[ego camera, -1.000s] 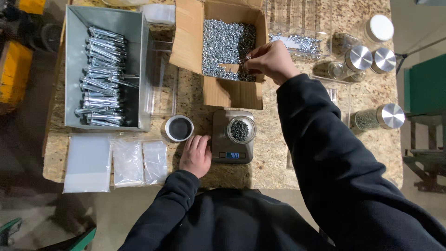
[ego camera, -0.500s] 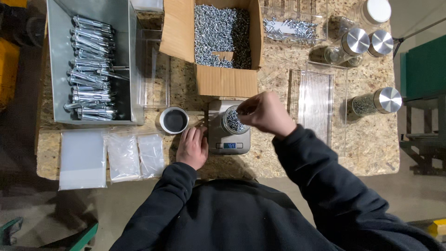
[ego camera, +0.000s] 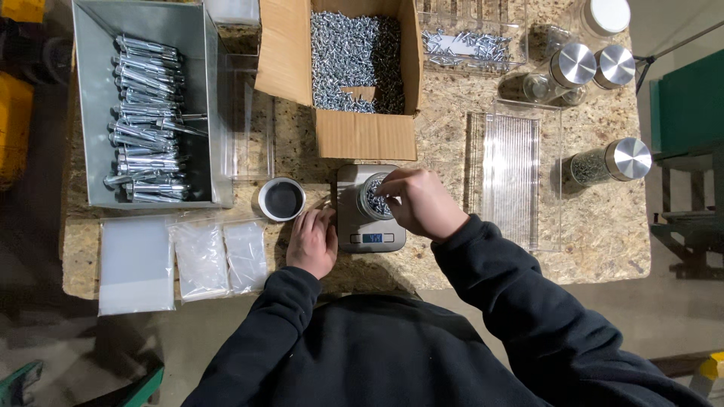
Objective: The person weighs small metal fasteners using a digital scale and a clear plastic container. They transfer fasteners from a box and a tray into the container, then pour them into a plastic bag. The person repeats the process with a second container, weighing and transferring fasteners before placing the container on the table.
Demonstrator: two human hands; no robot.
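Screws (ego camera: 376, 202) already part-fill the small cup (ego camera: 375, 197) on the scale (ego camera: 367, 226) at the desk's (ego camera: 596, 234) front edge, where the right hand (ego camera: 419, 202) pinches its fingers (ego camera: 388, 185) narrowly over it, whether on screws I cannot tell, the left hand (ego camera: 312, 241) lies flat and open beside the scale, and the clear bags (ego camera: 219, 258) lie unfilled.

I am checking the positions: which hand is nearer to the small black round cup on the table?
Left. The left hand rests just below-right of the black cup; the right hand is farther right, over the scale.

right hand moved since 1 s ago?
Yes. The right hand was at the cardboard box of screws a second ago; it has come toward the person and is now over the cup on the scale.
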